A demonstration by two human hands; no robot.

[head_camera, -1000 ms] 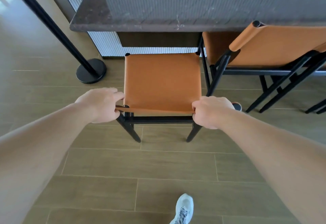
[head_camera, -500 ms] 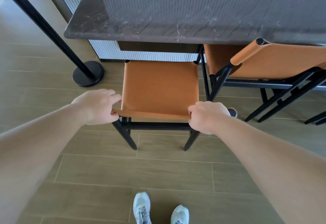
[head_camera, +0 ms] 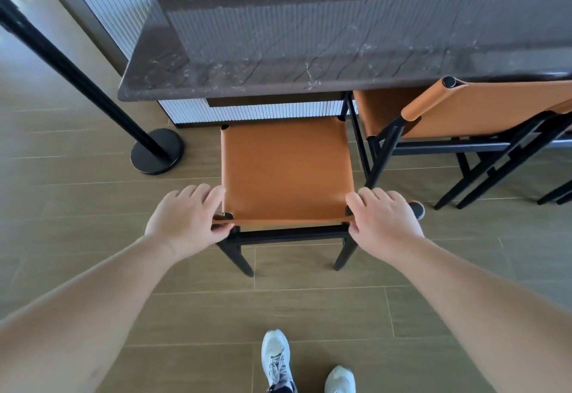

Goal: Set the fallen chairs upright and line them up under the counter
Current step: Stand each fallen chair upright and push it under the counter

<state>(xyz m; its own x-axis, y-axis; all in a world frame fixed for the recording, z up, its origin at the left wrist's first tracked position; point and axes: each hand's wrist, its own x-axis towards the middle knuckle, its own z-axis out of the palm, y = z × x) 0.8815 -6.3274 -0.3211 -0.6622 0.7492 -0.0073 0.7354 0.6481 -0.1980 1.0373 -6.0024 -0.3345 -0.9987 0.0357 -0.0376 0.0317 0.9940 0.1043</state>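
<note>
A black stanchion post (head_camera: 93, 95) stands on the floor left of the surface (head_camera: 309, 61). Your left hand (head_camera: 185, 222) and right hand (head_camera: 383, 222) each rest on a rear corner of the upright orange chair (head_camera: 286, 170), fingers loosened, thumbs under the backrest edge. The chair's front edge sits just short of the surface. Right of it, a second orange chair (head_camera: 479, 111) is tucked partly beneath the surface.

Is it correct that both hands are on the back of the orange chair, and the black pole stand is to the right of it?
Not quite. The head view shows the black pole stand to the left of the orange chair, not the right. The left hand and right hand are indeed on its back.
</note>
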